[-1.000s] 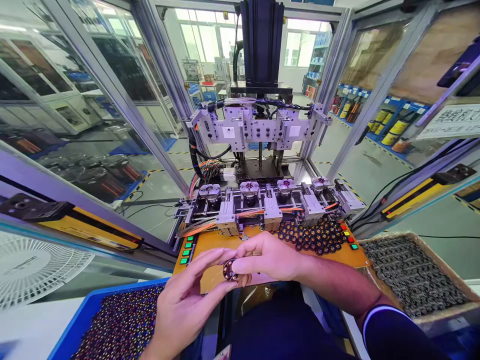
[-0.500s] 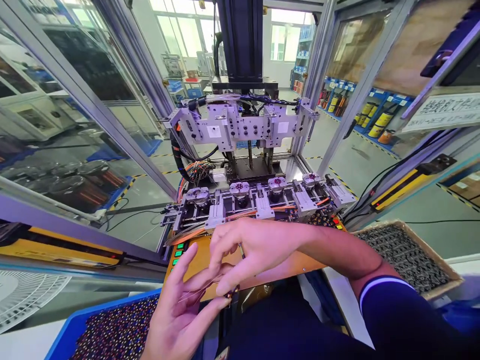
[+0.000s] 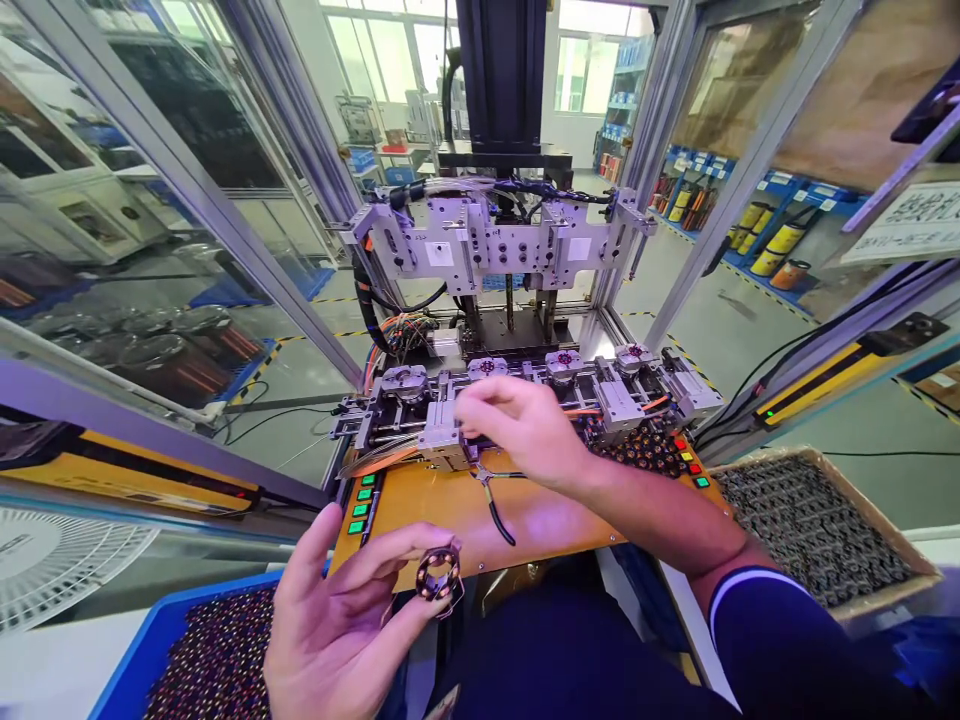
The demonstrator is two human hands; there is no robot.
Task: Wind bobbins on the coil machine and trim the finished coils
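Note:
In my left hand (image 3: 341,610) is a small wound stator (image 3: 437,574), a dark ring with copper coils. Thumb and fingertips pinch it by its left side, and thin loose wires hang below it. My right hand (image 3: 525,425) is over the front edge of the machine's fixture row, fingers curled together. Whatever those fingers hold, if anything, is hidden. Just under that hand, pliers (image 3: 491,505) with dark handles lie on the orange worktop (image 3: 420,495). Round stations stand along the fixture row; one station (image 3: 405,382) at the left shows bare metal, while a dark-red wound ring (image 3: 564,358) sits on another.
A blue bin (image 3: 142,640) full of small wound parts stands at lower left. Several stators (image 3: 649,450) lie at the worktop's right, beside lit buttons (image 3: 686,457). A carton (image 3: 825,530) of grey parts is farther right. Yellow light-curtain bars (image 3: 817,370) flank the opening.
My right hand has moved away from the left, up toward the fixtures, uncovering the pliers. My left hand has turned, so the stator's open face shows. The view has shifted slightly.

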